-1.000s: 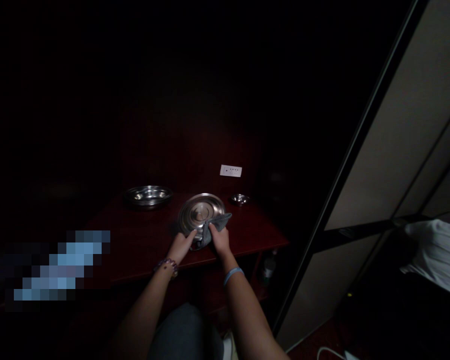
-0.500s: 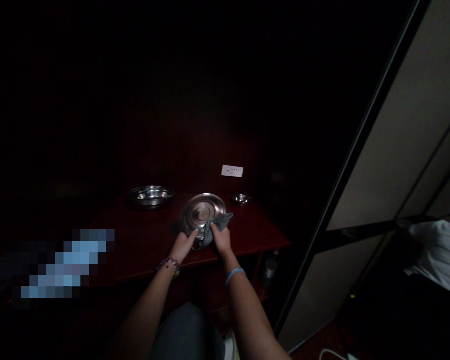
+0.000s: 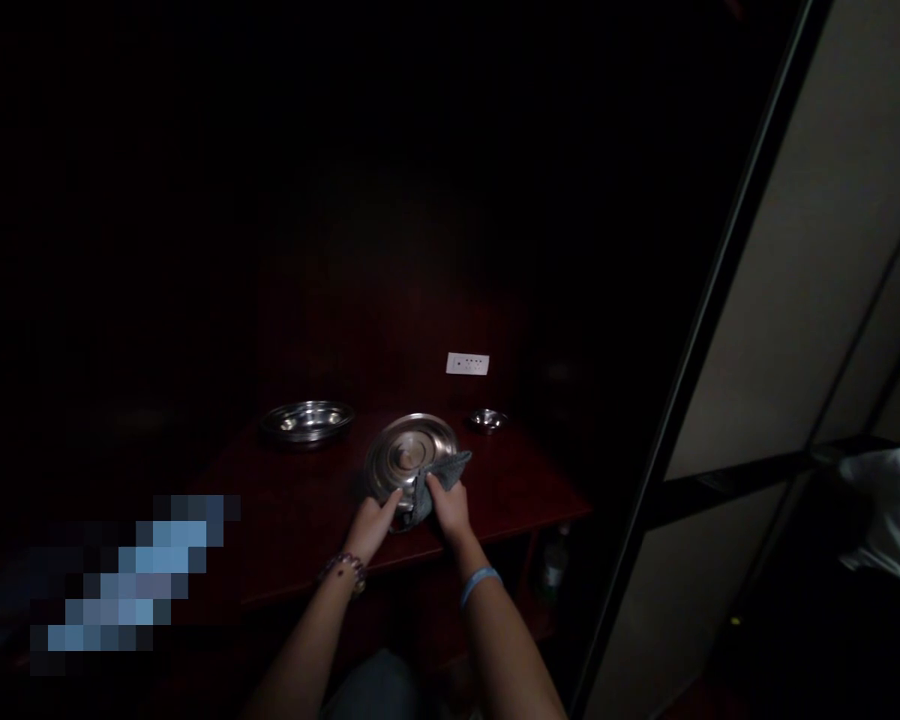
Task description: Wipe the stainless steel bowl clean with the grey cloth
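A round, shiny metal pot lid [image 3: 397, 450] with concentric rings and what looks like a central knob is tilted up over the front of the dark red table. My left hand [image 3: 373, 525] grips its near left rim, thumb on top and the other fingers hidden below. My right hand [image 3: 450, 508] is closed on a grey cloth [image 3: 448, 468] and presses it against the lid's near right edge. One corner of the cloth sticks out to the right. Whether the lid's underside touches the table cannot be seen.
On the dark red table [image 3: 292, 520] stand a wide metal bowl [image 3: 307, 422] at left and a small metal bowl [image 3: 487, 421] at back right. A white wall socket [image 3: 467, 364] is behind. Below right sits a plastic bottle [image 3: 553, 565]. A panelled door [image 3: 780, 330] slants along the right.
The camera has tilted up slightly, so everything sits lower in the picture. Both hands, the lid and the cloth keep nearly the same places relative to the table.
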### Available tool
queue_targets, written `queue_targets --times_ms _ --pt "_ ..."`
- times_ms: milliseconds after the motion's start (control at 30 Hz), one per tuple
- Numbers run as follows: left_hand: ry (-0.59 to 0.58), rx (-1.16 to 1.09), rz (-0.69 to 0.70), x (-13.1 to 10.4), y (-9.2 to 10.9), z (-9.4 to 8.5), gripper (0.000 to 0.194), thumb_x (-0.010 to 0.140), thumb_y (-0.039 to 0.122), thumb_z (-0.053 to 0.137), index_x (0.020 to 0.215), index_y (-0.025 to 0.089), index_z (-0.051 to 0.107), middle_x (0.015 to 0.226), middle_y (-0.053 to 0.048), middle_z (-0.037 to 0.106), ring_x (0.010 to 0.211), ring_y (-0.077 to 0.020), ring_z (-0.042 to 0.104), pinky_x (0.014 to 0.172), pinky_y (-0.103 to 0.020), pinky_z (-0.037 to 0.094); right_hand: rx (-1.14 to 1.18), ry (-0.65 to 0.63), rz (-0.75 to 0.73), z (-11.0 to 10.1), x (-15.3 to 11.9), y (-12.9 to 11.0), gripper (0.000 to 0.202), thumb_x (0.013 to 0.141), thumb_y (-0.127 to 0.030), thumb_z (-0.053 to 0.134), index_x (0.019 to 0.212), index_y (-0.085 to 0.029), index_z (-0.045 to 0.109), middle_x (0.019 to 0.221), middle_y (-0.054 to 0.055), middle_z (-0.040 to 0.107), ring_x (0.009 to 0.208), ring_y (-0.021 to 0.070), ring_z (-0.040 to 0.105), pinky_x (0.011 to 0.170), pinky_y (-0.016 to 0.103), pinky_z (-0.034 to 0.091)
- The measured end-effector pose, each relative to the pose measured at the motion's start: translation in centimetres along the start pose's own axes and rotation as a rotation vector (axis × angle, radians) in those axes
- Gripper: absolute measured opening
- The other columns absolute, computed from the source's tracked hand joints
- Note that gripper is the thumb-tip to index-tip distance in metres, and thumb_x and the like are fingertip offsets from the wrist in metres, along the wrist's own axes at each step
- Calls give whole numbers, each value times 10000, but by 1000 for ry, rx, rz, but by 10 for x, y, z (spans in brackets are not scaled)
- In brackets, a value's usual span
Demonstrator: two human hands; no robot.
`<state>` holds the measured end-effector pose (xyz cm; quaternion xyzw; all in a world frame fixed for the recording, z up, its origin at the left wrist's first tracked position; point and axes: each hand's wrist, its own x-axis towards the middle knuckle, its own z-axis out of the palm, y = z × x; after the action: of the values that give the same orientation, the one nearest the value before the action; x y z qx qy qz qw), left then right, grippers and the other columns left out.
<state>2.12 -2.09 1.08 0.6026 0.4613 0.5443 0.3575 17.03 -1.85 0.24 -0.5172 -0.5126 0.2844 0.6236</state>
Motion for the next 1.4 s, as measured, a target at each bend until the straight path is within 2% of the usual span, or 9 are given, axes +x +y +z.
queue_targets --times_ms 100,400,567,700,867,1067,1200,1400 --pt "-10 12 7 -1 3 0 394 775 366 566 1041 109 704 1150 -121 700 1165 -255 611 1023 -322 437 -36 4 3 -1 0 -1 302 817 -392 591 994 -184 718 1037 78 743 1006 232 693 903 313 512" --pt "-6 121 12 1 1 2 399 789 366 550 1041 102 710 1131 -130 705 1155 -260 616 990 -307 458 -119 7 25 -2 4 -4 307 818 -401 598 1002 -190 726 1035 73 743 1008 229 690 904 302 507" --pt "-45 201 -9 1 2 0 417 805 391 533 1023 87 717 1089 -146 717 1128 -278 632 976 -321 470 -122 11 17 0 7 -1 300 829 -401 584 997 -196 724 1033 71 743 1000 219 693 894 298 512" --pt "-26 196 12 3 1 0 437 806 386 543 1095 95 694 1137 -131 702 1172 -266 604 1006 -321 449 -138 2 32 0 7 -1 321 829 -405 590 1020 -184 724 1035 83 742 996 219 696 882 293 510" --pt "-34 228 -39 2 1 1 426 799 391 552 1049 84 711 1093 -152 715 1152 -290 615 1006 -351 454 -149 14 31 -2 4 -4 330 835 -403 592 1027 -168 722 1029 87 743 995 212 696 880 279 505" --pt "-17 188 -3 -2 6 1 423 802 348 551 1104 86 692 1167 -132 687 1197 -269 586 1035 -340 432 -122 -3 39 -4 1 -9 298 841 -383 590 1007 -176 724 1045 75 740 987 211 696 891 282 508" --pt "-4 163 -27 -3 8 0 391 792 329 575 1081 100 706 1137 -122 702 1180 -266 599 1023 -332 444 -121 -2 42 -4 -1 -11 293 835 -384 597 1004 -181 725 1044 74 741 1002 213 690 907 289 503" --pt "-16 150 -16 0 2 -1 397 789 359 581 1060 100 711 1141 -130 698 1170 -268 606 1016 -334 449 -115 14 56 -2 0 -8 297 828 -390 599 986 -176 730 1004 77 750 959 208 701 881 289 516"
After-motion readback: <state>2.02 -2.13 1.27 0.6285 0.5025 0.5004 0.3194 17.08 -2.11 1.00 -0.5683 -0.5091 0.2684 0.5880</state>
